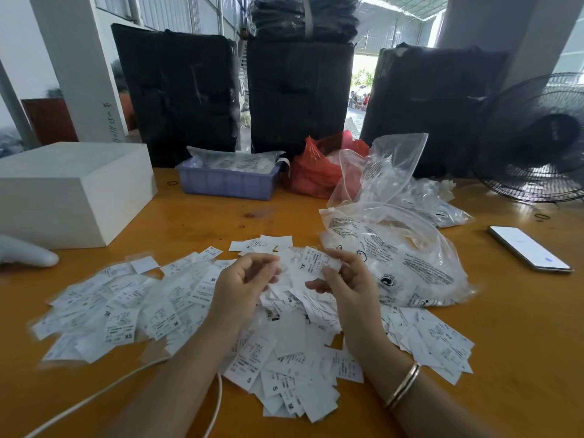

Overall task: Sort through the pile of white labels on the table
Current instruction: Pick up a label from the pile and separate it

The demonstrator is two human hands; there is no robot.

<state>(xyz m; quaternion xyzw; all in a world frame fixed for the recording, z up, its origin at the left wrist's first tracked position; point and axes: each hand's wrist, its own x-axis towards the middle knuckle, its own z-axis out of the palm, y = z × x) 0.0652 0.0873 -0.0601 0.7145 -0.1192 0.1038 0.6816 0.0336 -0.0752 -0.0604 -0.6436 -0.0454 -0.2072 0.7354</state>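
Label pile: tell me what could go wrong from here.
1. The fan stands at the table's right edge; if it runs, it could scatter the label pile.
2. Both hands, left and right, hold labels above the unsorted pile; a dropped XL label would likely get lost again.
3. Labels may slide under the clear bag beside the pile.
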